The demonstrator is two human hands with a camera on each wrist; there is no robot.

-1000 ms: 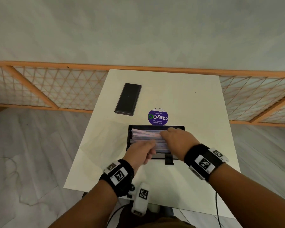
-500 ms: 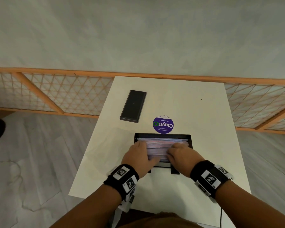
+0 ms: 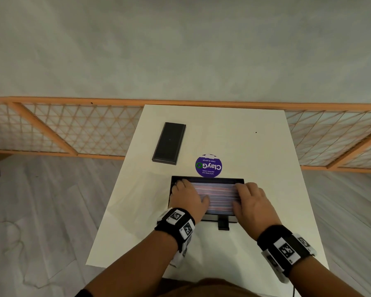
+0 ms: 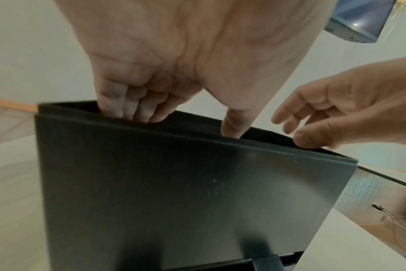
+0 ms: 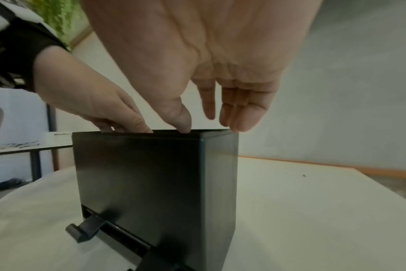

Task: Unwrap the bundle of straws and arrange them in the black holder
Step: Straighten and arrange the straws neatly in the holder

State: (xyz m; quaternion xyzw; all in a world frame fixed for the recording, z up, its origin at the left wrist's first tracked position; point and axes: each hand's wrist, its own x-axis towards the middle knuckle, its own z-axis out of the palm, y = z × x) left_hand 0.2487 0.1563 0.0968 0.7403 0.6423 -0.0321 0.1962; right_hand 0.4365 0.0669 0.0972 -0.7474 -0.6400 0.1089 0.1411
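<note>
Your left hand (image 3: 187, 199) and right hand (image 3: 252, 200) reach, fingers straight and loosely spread, into the open top of the black holder (image 3: 240, 180) near the white table's (image 3: 255, 151) front edge, flat on the pink-and-blue straws (image 3: 217, 195) lying crosswise inside. At 12 o'clock, touching the holder's far wall, sits a purple ClayGo sticker (image 3: 208, 166); at 11 o'clock, farther back, a black rectangular lid (image 3: 169, 143).

White table (image 3: 255, 151); grey wall (image 3: 180, 50); orange lattice screen (image 3: 73, 129) behind; grey wood-grain floor (image 3: 41, 211).
</note>
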